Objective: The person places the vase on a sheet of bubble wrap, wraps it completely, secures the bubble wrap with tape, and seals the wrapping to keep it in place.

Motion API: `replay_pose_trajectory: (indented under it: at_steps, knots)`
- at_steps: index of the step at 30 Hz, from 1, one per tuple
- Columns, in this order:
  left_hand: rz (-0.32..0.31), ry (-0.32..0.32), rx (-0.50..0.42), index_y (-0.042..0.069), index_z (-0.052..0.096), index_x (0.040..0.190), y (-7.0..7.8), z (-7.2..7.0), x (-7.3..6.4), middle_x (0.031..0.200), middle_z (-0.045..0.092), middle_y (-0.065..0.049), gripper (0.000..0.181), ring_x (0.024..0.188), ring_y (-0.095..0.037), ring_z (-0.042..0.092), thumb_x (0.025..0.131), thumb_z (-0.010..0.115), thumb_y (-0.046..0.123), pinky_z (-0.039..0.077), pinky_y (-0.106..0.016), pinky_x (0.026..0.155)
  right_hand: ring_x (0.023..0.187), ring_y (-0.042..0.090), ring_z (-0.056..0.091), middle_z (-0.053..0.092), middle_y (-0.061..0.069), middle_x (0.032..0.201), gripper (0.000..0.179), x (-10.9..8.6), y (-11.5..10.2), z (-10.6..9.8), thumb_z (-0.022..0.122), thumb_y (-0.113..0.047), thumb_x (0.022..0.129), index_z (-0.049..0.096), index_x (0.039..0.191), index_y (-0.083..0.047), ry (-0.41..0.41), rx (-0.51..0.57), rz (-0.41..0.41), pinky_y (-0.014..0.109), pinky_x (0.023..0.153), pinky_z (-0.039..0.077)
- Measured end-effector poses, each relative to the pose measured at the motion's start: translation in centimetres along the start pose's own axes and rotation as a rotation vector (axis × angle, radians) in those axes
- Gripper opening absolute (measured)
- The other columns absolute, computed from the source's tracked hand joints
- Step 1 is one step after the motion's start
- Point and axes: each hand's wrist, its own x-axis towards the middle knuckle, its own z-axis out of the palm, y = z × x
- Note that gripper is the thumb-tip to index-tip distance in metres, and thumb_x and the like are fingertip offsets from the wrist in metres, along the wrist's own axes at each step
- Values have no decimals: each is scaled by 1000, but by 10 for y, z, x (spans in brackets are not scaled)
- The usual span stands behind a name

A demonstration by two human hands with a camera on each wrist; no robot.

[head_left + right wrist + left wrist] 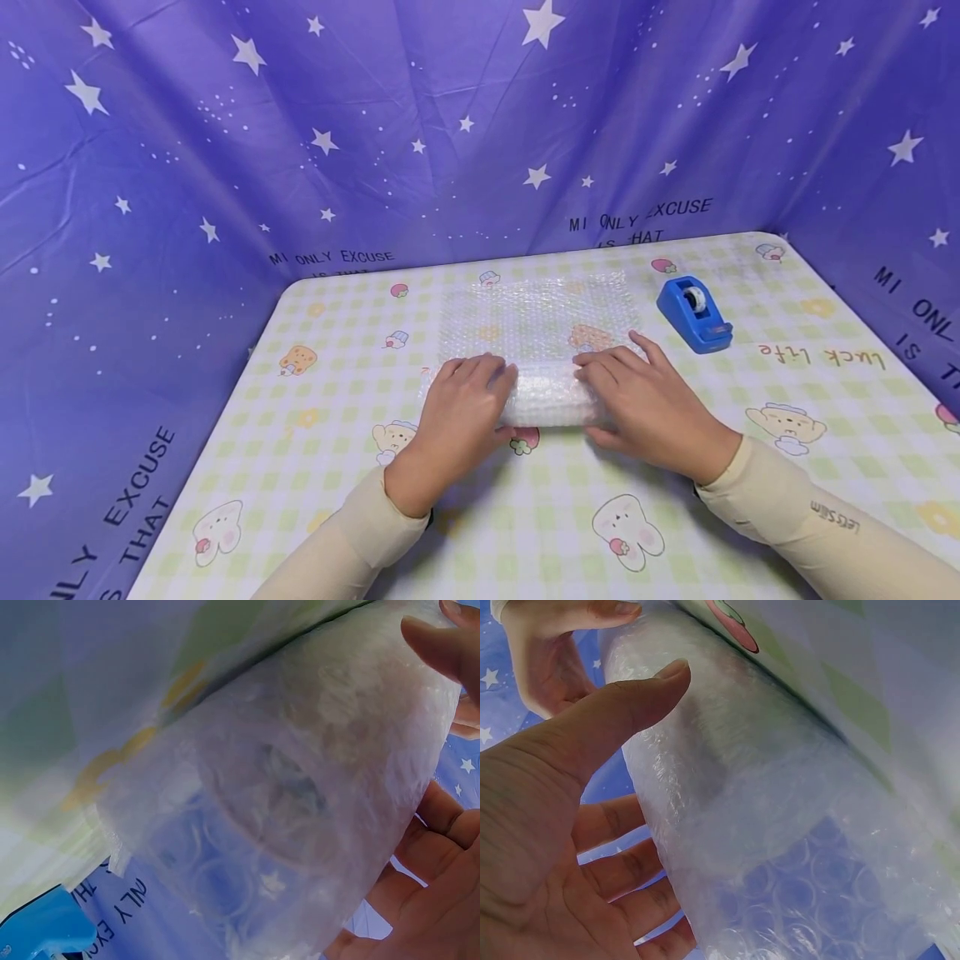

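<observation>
Left hand (463, 412) and right hand (648, 404) hold a roll of bubble wrap (551, 404)

The left hand is bent around the left end of the roll; its thumb lies at the near side, and its fingers, which are a little spread, go over to the far side. The right hand holds the other end in a similar way, the thumb near the person and the fingers over the top. Neither hand is closed tightly; each one is only as wide as the roll between thumb and fingers.

The roll lies crosswise on the table (525, 517), in front of the person. From it a flat sheet (532, 312) of the same bubble wrap goes away toward the far edge of the table. In the right wrist view a darker patch shows through the layers, but one cannot tell what it is.

To the right of the flat sheet, beyond the right hand and apart from it, stands a blue tape dispenser (688, 321) with a roll of tape (696, 299) in it. The table has a green and white checked cover, printed with rabbits, strawberries and the words "luck life" (821, 357), which appear upside down. Both arms wear cream sleeves (802, 517). Behind the table hangs a purple-blue curtain (450, 192) with white stars and dark lettering.
</observation>
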Motion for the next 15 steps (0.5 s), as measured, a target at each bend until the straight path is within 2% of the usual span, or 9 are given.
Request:
replay_pose_trajectory:
  at_steps: [7,15]
  knots:
    - [2,12,42,10,70,129,0,3,0,124,71,-4,78,118,-22,67,63,98,40,51,-42,97,122,32,61,66,11,134,79,0,-1,2,93,-45,62,62,122,-5,-25,-17,24,69,116,25]
    - [3,40,54,9,68,131,-2,7,1,125,71,-3,72,116,-22,68,66,95,28,51,-45,97,127,33,59,64,12,136,81,1,-2,6,94,-43,62,60,124,-3,-31,-51,35,70,115,26]
